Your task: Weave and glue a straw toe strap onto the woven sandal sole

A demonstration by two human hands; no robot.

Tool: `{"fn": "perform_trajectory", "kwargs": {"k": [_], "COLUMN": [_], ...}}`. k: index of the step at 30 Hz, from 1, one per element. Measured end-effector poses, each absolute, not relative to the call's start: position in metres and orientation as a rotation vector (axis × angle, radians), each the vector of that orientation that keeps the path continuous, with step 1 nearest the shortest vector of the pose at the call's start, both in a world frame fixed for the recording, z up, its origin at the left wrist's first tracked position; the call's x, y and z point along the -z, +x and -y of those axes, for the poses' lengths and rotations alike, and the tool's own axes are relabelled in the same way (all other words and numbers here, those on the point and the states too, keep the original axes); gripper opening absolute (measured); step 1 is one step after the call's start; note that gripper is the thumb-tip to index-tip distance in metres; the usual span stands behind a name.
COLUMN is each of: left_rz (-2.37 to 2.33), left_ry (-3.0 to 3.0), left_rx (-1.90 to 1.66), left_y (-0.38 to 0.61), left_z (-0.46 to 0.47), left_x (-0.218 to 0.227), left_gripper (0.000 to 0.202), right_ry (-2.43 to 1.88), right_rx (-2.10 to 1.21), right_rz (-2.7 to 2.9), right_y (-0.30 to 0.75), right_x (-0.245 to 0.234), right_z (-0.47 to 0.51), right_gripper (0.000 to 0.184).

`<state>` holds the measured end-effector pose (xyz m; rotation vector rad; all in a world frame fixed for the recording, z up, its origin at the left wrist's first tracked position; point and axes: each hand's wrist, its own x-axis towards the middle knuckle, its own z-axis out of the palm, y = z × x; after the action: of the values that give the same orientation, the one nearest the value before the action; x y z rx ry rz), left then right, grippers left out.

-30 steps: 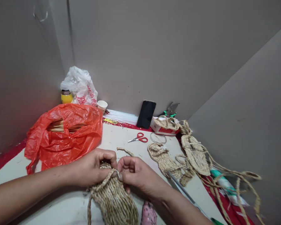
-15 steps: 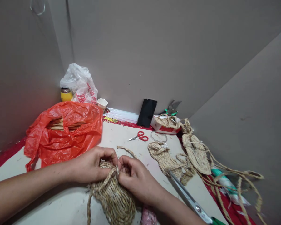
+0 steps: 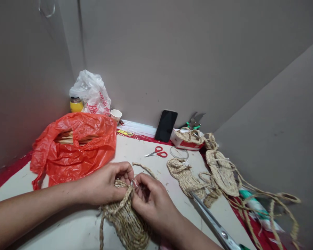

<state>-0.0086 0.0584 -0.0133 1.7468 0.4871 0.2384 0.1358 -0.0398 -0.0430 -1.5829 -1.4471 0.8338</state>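
A woven straw sandal [image 3: 129, 225] made of braided cord lies at the front of the table. My left hand [image 3: 108, 184] is closed on its far end, fingers over the top and thumb along the side. Close against it, my right hand [image 3: 152, 198] pinches a thin pale strand [image 3: 134, 183] at the end of the sandal's strap. A braided cord [image 3: 101, 231] hangs from the sandal's left side. What lies inside my curled right fingers is hidden.
Large scissors [image 3: 214, 225] lie right of my right arm, with small red scissors [image 3: 158, 152] farther back. A second sandal [image 3: 185, 177], a phone [image 3: 166, 125] and pruning shears [image 3: 194, 121] are beyond. A red plastic bag [image 3: 75, 152] stands at left.
The whole view has shifted slightly, moving things a little to the right. My right hand has turned a little at the sandal's end, and the thin strand shows more clearly. My left hand keeps its grip.
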Motion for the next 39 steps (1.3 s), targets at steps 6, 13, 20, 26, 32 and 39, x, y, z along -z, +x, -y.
{"fn": "perform_trajectory", "kwargs": {"k": [6, 13, 20, 26, 32, 39], "left_rz": [-0.531, -0.604, -0.506, -0.467, -0.521, -0.555], "left_ry": [1.673, 1.605, 1.545, 1.561, 1.591, 1.679], "left_rx": [-0.182, -0.187, -0.237, -0.301, -0.33, -0.393], "left_y": [-0.009, -0.008, -0.006, -0.003, -0.004, -0.004], "left_z": [-0.058, -0.058, -0.055, -0.052, -0.053, -0.053], "left_x": [0.018, 0.024, 0.023, 0.022, 0.025, 0.027], "left_gripper": [0.014, 0.016, 0.008, 0.014, 0.012, 0.008], "right_ry": [-1.501, -1.622, -1.601, -1.584, -1.573, -1.544], "right_rx": [-1.132, -0.71, -0.485, -0.427, -0.445, -0.365], "right_rz": [1.228, 1.51, 1.63, 1.659, 1.649, 1.7], "right_y": [0.133, 0.136, 0.139, 0.138, 0.141, 0.141], "right_x": [0.032, 0.046, 0.049, 0.051, 0.054, 0.053], "right_z": [0.038, 0.039, 0.039, 0.039, 0.039, 0.04], "right_gripper": [0.006, 0.011, 0.013, 0.014, 0.013, 0.014]}}
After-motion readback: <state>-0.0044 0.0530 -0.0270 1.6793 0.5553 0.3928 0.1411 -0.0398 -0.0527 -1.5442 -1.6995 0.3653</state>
